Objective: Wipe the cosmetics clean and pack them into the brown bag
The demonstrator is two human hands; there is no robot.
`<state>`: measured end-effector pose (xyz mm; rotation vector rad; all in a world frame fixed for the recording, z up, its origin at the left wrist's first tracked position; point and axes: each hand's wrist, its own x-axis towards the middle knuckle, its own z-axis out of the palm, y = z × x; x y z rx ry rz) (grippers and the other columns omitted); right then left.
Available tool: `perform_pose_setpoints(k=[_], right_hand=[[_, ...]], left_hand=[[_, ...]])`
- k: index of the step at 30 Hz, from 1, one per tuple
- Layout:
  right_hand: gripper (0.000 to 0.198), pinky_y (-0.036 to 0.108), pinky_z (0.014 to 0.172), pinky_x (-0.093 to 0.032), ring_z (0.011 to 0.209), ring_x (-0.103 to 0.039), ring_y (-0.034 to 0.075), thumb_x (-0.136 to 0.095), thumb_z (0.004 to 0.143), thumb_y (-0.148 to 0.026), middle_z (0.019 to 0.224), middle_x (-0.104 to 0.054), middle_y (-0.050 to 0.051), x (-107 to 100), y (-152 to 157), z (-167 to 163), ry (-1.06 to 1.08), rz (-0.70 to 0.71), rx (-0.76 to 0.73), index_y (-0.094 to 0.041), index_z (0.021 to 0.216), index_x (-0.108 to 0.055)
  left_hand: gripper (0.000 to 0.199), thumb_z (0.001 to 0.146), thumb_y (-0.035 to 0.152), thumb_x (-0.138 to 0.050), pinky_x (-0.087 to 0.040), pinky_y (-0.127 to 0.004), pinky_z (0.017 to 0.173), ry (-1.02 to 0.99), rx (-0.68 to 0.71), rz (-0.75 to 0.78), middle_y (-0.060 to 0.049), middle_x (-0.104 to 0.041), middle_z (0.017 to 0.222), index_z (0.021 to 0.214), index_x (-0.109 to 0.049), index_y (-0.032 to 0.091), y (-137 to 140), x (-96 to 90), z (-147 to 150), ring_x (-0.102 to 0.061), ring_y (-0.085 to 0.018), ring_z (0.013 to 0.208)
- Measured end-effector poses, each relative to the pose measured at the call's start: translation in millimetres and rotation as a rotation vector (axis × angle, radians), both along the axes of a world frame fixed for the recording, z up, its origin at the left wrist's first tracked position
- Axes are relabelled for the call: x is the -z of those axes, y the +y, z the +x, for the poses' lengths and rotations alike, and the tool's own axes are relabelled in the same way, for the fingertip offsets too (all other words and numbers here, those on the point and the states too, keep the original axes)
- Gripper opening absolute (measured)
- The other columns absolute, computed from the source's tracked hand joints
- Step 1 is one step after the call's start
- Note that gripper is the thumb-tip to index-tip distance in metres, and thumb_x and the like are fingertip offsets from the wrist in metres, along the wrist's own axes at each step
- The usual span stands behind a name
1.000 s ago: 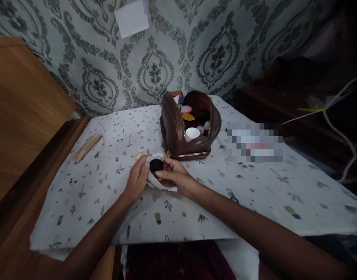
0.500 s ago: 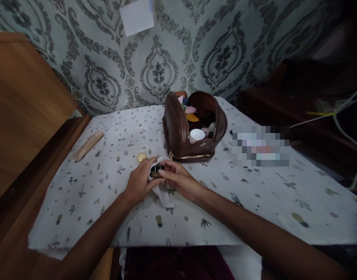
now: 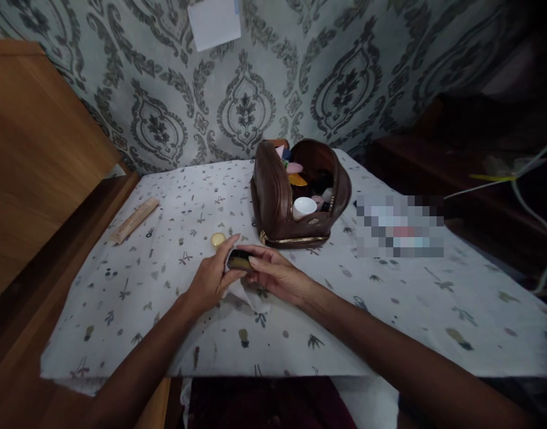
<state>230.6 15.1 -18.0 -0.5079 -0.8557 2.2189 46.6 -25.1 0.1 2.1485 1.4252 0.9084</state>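
Observation:
Between my two hands is a small, dark, round container [image 3: 240, 260] with a shiny black side; its exact kind does not show. My left hand [image 3: 213, 277] grips it from the left through a white tissue [image 3: 249, 298], whose loose end hangs below. From the right, the fingers and thumb of my right hand [image 3: 276, 273] pinch the same container. Just beyond my left fingertips lies a small pale-yellow round thing [image 3: 218, 240]. Behind my hands stands an open brown toiletry bag [image 3: 277, 205], with a white cap [image 3: 304, 207] and several other items inside.
A beige tube [image 3: 134, 221] lies at the left on the patterned tablecloth [image 3: 166, 280]. A blurred-out object [image 3: 401, 226] lies to the right. A wooden panel [image 3: 41, 149] rises at the left, and white cables [image 3: 530, 208] hang at the far right.
The dark container has turned a little in my hands, so its face and edge show differently. Both hands keep hold of it, and the tissue end has shifted slightly.

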Motion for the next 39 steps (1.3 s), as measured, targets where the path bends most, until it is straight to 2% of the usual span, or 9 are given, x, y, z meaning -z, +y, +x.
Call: perform_pose_setpoints(k=[5,8,13,15,17,21,25,31,39], right_hand=[[0.035,0.02,0.061,-0.048,0.077,-0.064,0.011,-0.089,0.069,-0.037,0.094,-0.074,0.002,-1,0,0,0.048,-0.053,0.03,-0.022,0.098,-0.077],[0.027,0.022,0.065,-0.05,0.08,-0.066,0.012,-0.088,0.07,-0.037,0.093,-0.074,0.001,0,5,4,0.064,-0.115,0.109,-0.022,0.089,-0.075],[0.026,0.026,0.074,-0.053,0.084,-0.067,0.015,-0.087,0.071,-0.036,0.09,-0.075,0.002,1,16,13,0.057,-0.163,0.191,-0.021,0.089,-0.074],[0.026,0.026,0.073,-0.053,0.084,-0.068,0.015,-0.088,0.071,-0.034,0.09,-0.075,0.002,-1,17,15,0.055,-0.174,0.193,-0.022,0.088,-0.074],[0.026,0.024,0.07,-0.053,0.083,-0.068,0.014,-0.089,0.068,-0.033,0.09,-0.075,0.001,-2,17,15,0.068,-0.181,0.191,-0.022,0.086,-0.074],[0.028,0.02,0.067,-0.051,0.08,-0.066,0.011,-0.09,0.066,-0.029,0.091,-0.074,-0.001,-4,14,13,0.08,-0.136,0.17,-0.023,0.089,-0.074],[0.039,0.021,0.068,-0.052,0.077,-0.064,0.01,-0.092,0.062,-0.028,0.095,-0.074,-0.001,-3,12,8,0.046,-0.026,0.2,-0.024,0.098,-0.076],[0.043,0.027,0.082,-0.051,0.083,-0.065,0.014,-0.093,0.056,-0.029,0.091,-0.073,-0.002,1,9,4,-0.09,0.225,0.242,-0.024,0.095,-0.076],[0.049,0.034,0.088,-0.054,0.1,-0.064,0.018,-0.092,0.059,-0.032,0.105,-0.07,0.002,10,9,6,-0.186,0.445,0.255,-0.026,0.103,-0.073]], left_hand=[[0.035,0.099,0.044,-0.043,-0.052,-0.028,0.075,-0.085,-0.154,0.089,-0.007,-0.069,0.107,0.119,-0.053,0.019,0,-5.3,-4,-0.067,-0.017,0.083],[0.027,0.102,0.04,-0.039,-0.049,-0.026,0.065,0.107,-0.215,0.076,-0.001,-0.068,0.086,0.107,-0.056,0.02,-4,-5.1,-2,-0.062,-0.015,0.067],[0.055,0.089,0.06,-0.059,-0.056,-0.039,0.076,0.683,0.073,0.123,-0.012,-0.065,0.112,0.126,-0.055,0.02,-28,3.0,12,-0.063,-0.03,0.102],[0.081,0.079,0.067,-0.067,-0.056,-0.047,0.087,0.739,0.145,0.155,-0.016,-0.059,0.126,0.141,-0.044,0.02,-38,8.6,12,-0.057,-0.035,0.114],[0.072,0.086,0.054,-0.066,-0.055,-0.049,0.091,0.737,0.155,0.177,-0.017,-0.056,0.13,0.144,-0.04,0.02,-43,13.1,6,-0.055,-0.034,0.116],[0.033,0.097,0.014,-0.041,-0.056,-0.034,0.074,0.563,0.065,0.152,-0.009,-0.06,0.104,0.127,-0.053,0.02,-35,5.2,-10,-0.061,-0.023,0.093],[0.029,0.1,0.018,-0.041,-0.053,-0.029,0.078,0.214,-0.091,0.251,-0.006,-0.057,0.101,0.126,-0.053,0.021,-19,-24.0,-2,-0.06,-0.018,0.091],[0.033,0.101,0.03,-0.045,-0.05,-0.037,0.088,0.248,-0.069,0.431,-0.012,-0.055,0.12,0.129,-0.059,0.022,-2,-27.3,33,-0.054,-0.025,0.112],[0.043,0.099,0.049,-0.043,-0.045,-0.028,0.069,-0.302,-0.154,-0.073,-0.001,-0.054,0.073,0.073,-0.058,0.018,16,-21.5,25,-0.053,-0.016,0.072]])
